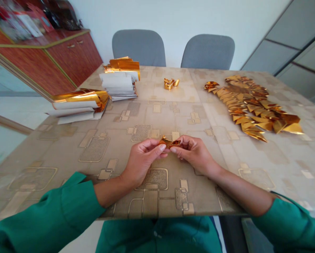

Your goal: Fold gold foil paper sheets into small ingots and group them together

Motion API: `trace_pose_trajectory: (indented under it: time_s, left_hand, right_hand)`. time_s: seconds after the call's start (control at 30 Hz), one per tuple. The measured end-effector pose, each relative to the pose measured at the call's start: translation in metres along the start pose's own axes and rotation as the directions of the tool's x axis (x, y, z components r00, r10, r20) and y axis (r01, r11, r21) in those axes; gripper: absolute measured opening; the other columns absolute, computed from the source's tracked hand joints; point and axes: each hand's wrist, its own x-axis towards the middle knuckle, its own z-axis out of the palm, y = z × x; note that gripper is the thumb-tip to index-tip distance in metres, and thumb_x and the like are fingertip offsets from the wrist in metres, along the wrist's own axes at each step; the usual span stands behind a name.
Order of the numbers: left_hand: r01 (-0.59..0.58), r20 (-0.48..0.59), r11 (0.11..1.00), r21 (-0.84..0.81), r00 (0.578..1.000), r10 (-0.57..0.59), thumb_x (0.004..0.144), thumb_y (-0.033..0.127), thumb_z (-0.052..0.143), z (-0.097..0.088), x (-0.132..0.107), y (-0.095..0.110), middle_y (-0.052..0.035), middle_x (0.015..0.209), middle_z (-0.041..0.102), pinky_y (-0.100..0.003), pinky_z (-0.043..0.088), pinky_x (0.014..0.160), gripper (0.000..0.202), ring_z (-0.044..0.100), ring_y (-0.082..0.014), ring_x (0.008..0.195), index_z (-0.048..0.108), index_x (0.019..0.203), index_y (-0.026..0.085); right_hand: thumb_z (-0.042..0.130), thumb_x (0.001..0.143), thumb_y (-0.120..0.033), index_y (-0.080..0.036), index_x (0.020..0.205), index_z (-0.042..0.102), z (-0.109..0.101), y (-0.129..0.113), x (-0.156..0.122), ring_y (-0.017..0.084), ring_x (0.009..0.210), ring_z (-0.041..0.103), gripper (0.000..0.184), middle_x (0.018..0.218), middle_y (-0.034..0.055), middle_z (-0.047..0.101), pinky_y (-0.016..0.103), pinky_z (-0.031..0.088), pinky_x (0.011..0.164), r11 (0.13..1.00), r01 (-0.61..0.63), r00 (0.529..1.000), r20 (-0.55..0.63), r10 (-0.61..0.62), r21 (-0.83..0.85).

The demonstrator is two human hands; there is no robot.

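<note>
Both hands meet above the middle of the patterned table cover [152, 119]. My left hand [144, 161] and my right hand [193, 154] pinch a small folded piece of gold foil paper [169, 142] between their fingertips. Much of the piece is hidden by my fingers. Farther off to the right lies a long heap of folded gold triangles [249, 105]. A small gold folded figure [169, 83] stands near the far side. Two stacks of white-backed gold foil sheets [120, 79] [78, 105] lie at the far left, out of reach of my fingers.
Two grey chairs [139, 47] [208, 51] stand beyond the far table edge. A red-brown wooden cabinet [73, 58] stands at the left. The near table edge runs just in front of my green-sleeved torso [157, 235].
</note>
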Motion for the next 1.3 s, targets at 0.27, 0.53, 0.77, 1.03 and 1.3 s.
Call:
trace_pose_trajectory:
  time_s: [0.27,0.53,0.77,1.03,1.3]
  left_hand:
    - [-0.055,-0.045,0.998,0.035,0.997,0.057,0.073,0.029,0.080,-0.0004,-0.0008,0.0008,-0.0012,0.086,0.074,-0.025,0.060,0.075,0.019,0.069,-0.0127,0.079,0.071,0.082,0.015]
    - [-0.079,0.012,0.996,0.048,0.997,0.079,0.076,0.032,0.078,-0.0013,-0.0002,0.0003,-0.0013,0.084,0.072,-0.027,0.060,0.077,0.020,0.069,-0.0132,0.079,0.067,0.080,0.015]
    - [-0.077,0.000,0.997,0.026,0.997,0.077,0.074,0.027,0.079,0.0002,-0.0007,0.0021,0.0001,0.079,0.072,-0.022,0.059,0.071,0.017,0.067,-0.0102,0.071,0.070,0.079,0.015]
    - [-0.053,-0.025,0.996,0.071,0.998,0.055,0.072,0.030,0.080,-0.0005,0.0007,-0.0002,-0.0022,0.085,0.074,-0.027,0.058,0.077,0.019,0.068,-0.0127,0.074,0.074,0.084,0.016]
    - [-0.033,0.000,0.997,0.065,0.999,0.033,0.074,0.029,0.079,-0.0014,0.0009,-0.0035,-0.0024,0.083,0.074,-0.024,0.057,0.072,0.016,0.067,-0.0123,0.073,0.076,0.083,0.016]
  right_hand:
    - [0.075,0.075,-0.037,-0.021,0.092,0.056,0.0022,-0.0020,0.0009,0.010,0.061,0.049,0.029,0.076,-0.0018,0.060,0.024,0.038,0.053,0.999,0.043,0.999,-0.027,-0.042,0.028]
    - [0.075,0.074,-0.039,-0.023,0.089,0.052,0.0013,-0.0052,0.0023,0.011,0.065,0.053,0.032,0.078,-0.0017,0.061,0.026,0.043,0.058,0.995,0.074,0.996,-0.046,-0.071,0.065]
    - [0.077,0.071,-0.045,-0.021,0.078,0.056,-0.0018,-0.0019,0.0027,0.010,0.060,0.047,0.033,0.072,-0.0019,0.059,0.025,0.038,0.054,0.999,0.015,0.999,-0.049,-0.013,0.041]
    - [0.077,0.071,-0.047,-0.021,0.077,0.055,0.0005,-0.0004,0.0024,0.009,0.055,0.042,0.035,0.067,-0.0038,0.056,0.023,0.033,0.049,0.999,0.018,0.997,-0.073,-0.015,0.039]
    - [0.073,0.077,-0.040,-0.021,0.079,0.054,0.0041,-0.0004,0.0020,0.009,0.054,0.041,0.027,0.066,-0.0045,0.053,0.024,0.033,0.049,0.999,0.038,0.997,-0.074,-0.037,0.009]
